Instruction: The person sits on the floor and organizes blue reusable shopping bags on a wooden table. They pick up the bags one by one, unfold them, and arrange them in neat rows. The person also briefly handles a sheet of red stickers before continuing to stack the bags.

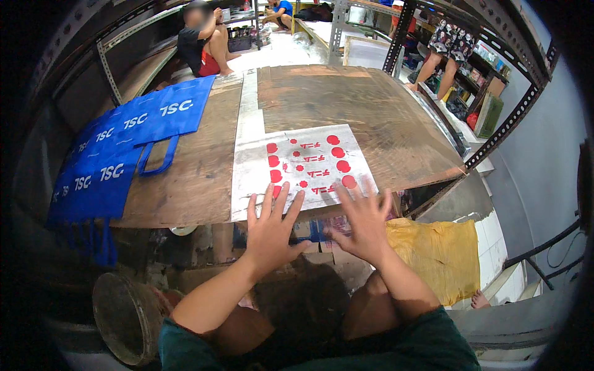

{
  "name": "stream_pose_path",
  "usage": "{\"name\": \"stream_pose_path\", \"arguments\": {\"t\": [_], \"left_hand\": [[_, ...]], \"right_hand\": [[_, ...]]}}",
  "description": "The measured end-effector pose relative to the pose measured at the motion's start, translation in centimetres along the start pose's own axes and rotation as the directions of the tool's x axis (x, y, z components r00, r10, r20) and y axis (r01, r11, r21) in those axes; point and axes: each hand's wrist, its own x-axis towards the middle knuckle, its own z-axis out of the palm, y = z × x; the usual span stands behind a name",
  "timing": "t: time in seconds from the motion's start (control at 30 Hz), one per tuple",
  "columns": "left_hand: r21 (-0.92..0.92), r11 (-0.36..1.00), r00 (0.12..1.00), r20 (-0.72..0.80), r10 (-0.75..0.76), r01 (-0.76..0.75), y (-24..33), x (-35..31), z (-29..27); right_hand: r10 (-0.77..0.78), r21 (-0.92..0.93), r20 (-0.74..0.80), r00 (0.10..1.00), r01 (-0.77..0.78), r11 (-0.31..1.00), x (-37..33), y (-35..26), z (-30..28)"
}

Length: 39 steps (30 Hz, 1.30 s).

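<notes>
A white sheet (pixel 303 162) printed with red dots and red marks lies flat on a worn wooden table (pixel 359 111). My left hand (pixel 271 229) hovers with fingers spread over the sheet's near left edge. My right hand (pixel 364 219) is likewise spread at the near right edge. Neither hand holds anything. Whether the fingertips touch the sheet is unclear.
Several blue fabric bags (pixel 117 148) with white print lie in a row along the table's left side. A yellow sack (pixel 442 247) and a round metal tub (pixel 124 315) sit below the table. People sit and stand at the far end among metal shelving (pixel 495 68).
</notes>
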Motion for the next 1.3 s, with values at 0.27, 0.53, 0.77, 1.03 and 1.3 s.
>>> {"name": "stream_pose_path", "arguments": {"t": [0.27,0.53,0.77,1.03,1.3], "left_hand": [[-0.024,1.0,1.0,0.006,0.005,-0.005,-0.1,0.1,-0.1],[-0.043,0.999,1.0,-0.004,0.021,-0.021,-0.2,0.0,-0.1],[-0.031,0.999,0.999,-0.033,0.02,-0.021,-0.3,0.0,-0.1],[-0.049,0.999,1.0,-0.001,0.02,-0.02,-0.4,0.3,-0.2],[-0.029,1.0,1.0,-0.005,-0.003,0.003,-0.5,-0.6,-0.3]], "right_hand": [[0.058,0.124,0.102,0.993,-0.07,0.99,0.0,0.4,1.3],[0.063,0.142,-0.019,0.998,-0.06,0.988,-0.1,0.4,1.1],[0.045,0.105,0.079,0.996,-0.053,0.993,0.0,0.3,1.2],[0.071,0.137,0.009,0.997,-0.072,0.988,0.3,0.3,1.1],[0.033,-0.019,0.168,0.985,-0.031,0.999,-0.2,0.1,1.7]]}}
